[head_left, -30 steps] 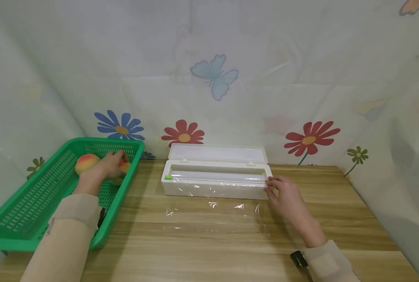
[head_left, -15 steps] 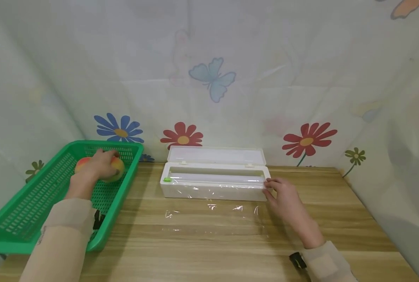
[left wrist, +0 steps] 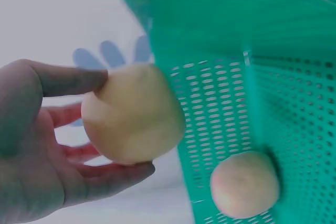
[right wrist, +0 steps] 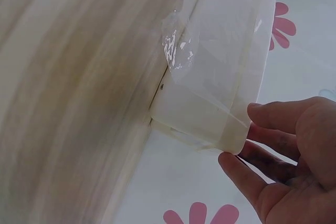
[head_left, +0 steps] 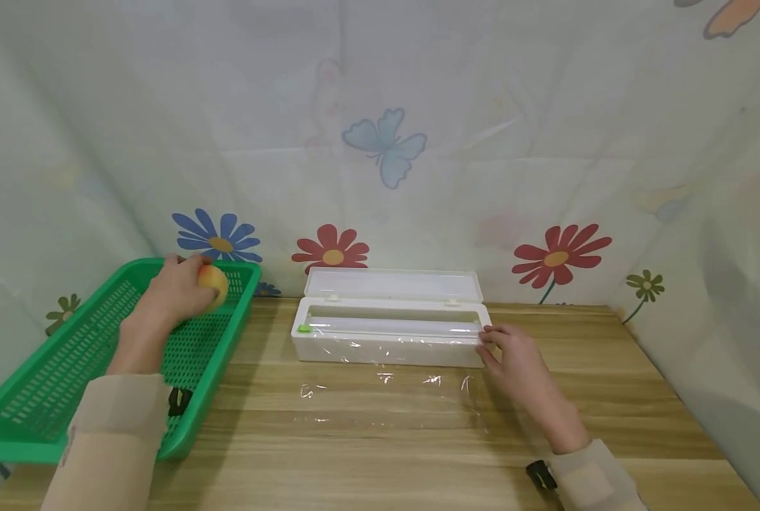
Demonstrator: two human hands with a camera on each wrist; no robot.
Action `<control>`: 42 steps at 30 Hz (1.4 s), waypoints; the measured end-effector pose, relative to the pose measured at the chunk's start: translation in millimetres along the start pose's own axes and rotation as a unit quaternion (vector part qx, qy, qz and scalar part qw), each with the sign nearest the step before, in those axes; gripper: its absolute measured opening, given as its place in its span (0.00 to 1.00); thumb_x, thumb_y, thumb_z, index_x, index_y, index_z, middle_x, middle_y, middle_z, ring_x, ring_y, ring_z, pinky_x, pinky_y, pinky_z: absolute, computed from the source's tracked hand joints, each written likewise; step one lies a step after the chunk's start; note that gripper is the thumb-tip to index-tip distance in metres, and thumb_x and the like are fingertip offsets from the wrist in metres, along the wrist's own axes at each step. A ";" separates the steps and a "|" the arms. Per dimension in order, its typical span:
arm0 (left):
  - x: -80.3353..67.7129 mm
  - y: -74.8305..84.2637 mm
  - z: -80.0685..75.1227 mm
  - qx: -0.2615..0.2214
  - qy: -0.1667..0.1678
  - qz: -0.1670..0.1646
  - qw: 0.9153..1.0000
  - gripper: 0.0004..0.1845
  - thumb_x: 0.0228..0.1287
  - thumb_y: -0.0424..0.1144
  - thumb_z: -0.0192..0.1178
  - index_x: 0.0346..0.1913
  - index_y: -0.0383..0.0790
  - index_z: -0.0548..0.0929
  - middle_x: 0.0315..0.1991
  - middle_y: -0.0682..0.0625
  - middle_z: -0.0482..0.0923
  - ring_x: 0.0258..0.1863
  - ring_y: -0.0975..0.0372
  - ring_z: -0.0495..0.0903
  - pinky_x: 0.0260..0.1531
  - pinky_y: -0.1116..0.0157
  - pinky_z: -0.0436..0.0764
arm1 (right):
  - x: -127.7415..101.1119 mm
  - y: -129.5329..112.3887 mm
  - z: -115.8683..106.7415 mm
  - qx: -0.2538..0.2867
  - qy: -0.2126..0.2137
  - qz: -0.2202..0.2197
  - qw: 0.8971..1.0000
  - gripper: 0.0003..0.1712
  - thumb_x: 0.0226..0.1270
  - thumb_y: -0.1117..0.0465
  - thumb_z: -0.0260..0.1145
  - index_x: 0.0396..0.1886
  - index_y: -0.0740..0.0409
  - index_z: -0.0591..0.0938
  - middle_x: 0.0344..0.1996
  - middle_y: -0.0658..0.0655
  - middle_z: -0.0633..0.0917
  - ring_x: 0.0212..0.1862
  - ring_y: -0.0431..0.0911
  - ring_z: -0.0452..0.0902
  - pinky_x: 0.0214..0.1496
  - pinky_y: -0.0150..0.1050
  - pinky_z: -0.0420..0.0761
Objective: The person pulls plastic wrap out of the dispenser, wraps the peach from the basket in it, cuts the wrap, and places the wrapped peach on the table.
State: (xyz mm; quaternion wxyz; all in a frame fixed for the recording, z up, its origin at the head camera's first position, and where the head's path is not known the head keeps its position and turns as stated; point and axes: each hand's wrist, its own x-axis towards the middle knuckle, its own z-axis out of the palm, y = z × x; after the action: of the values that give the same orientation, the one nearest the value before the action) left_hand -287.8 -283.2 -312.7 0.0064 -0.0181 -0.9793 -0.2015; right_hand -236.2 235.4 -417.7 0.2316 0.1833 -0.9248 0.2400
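Note:
My left hand [head_left: 172, 291] grips a yellow-red peach [head_left: 216, 284], thumb and fingers spread around it. It is at the far end of the green basket [head_left: 244, 298]. In the left wrist view a second peach [left wrist: 245, 184] lies on the basket floor; in the head view the hand hides it. My right hand [head_left: 523, 369] holds the right front corner of a white cling film box [head_left: 309, 349] between thumb and fingers. The box's lid [head_left: 392, 284] is raised, and a roll [head_left: 386, 326] lies inside. Clear film [head_left: 386, 401] hangs over its front onto the table.
The basket stands on the left of the wooden table [head_left: 367, 468]. A green slider [head_left: 304, 328] sits at the box's left end. Flower-printed curtain [head_left: 520, 177] closes off the back and sides. Each wrist wears a dark strap buckle [head_left: 541, 475].
My left hand has drawn one peach up off the basket floor and slightly to the left. The right hand has stayed at the box corner.

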 end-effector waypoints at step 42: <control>-74.4 150.8 58.7 -0.038 -0.025 0.259 0.965 0.28 0.64 0.35 0.70 0.67 0.42 0.78 0.55 0.45 0.72 0.46 0.54 0.77 0.46 0.58 0.83 | 1.3 -3.1 -3.2 0.003 -0.014 0.013 1.000 0.09 0.60 0.73 0.75 0.39 0.74 0.87 0.43 0.71 0.85 0.48 0.65 0.82 0.52 0.59 0.81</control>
State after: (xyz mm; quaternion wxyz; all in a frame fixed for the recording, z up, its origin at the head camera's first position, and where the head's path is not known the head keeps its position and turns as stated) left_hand -208.0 -124.0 -308.7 0.0335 -0.2763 -0.9326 -0.2296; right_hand -234.7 234.3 -413.4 0.2144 0.1750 -0.9295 0.2436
